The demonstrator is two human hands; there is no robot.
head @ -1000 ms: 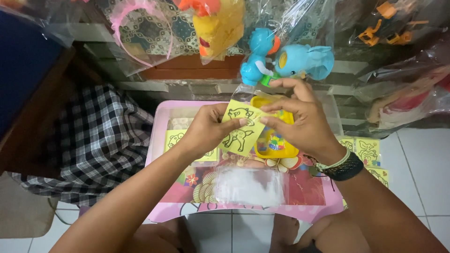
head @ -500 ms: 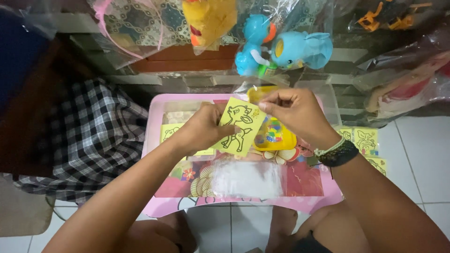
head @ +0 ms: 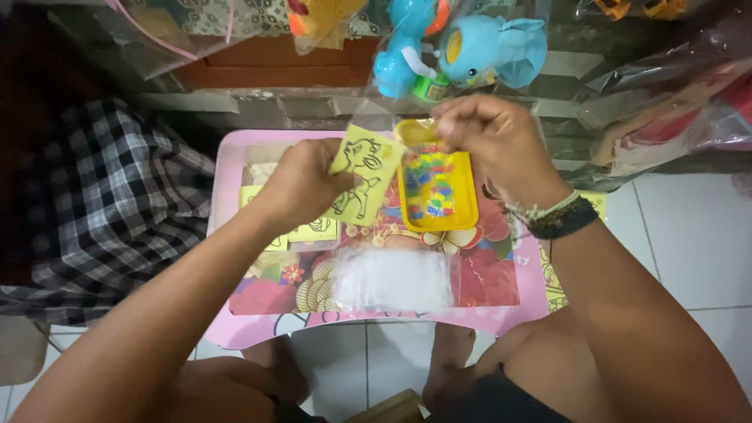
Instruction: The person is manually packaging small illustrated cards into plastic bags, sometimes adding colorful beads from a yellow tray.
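From the head view, your left hand (head: 301, 184) pinches the yellow card (head: 362, 176) upright so its drawn side faces you, just beside the yellow tray (head: 435, 176) of coloured bits; your right hand (head: 497, 141) pinches the tray's top edge, holding it tilted above the pink table (head: 227, 168), steady enough to keep the bits inside

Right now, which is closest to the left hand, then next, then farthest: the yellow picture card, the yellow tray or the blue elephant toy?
1. yellow picture card: pinched in the left hand.
2. yellow tray: just to the right of the card.
3. blue elephant toy: up behind the pink table, in a plastic bag.
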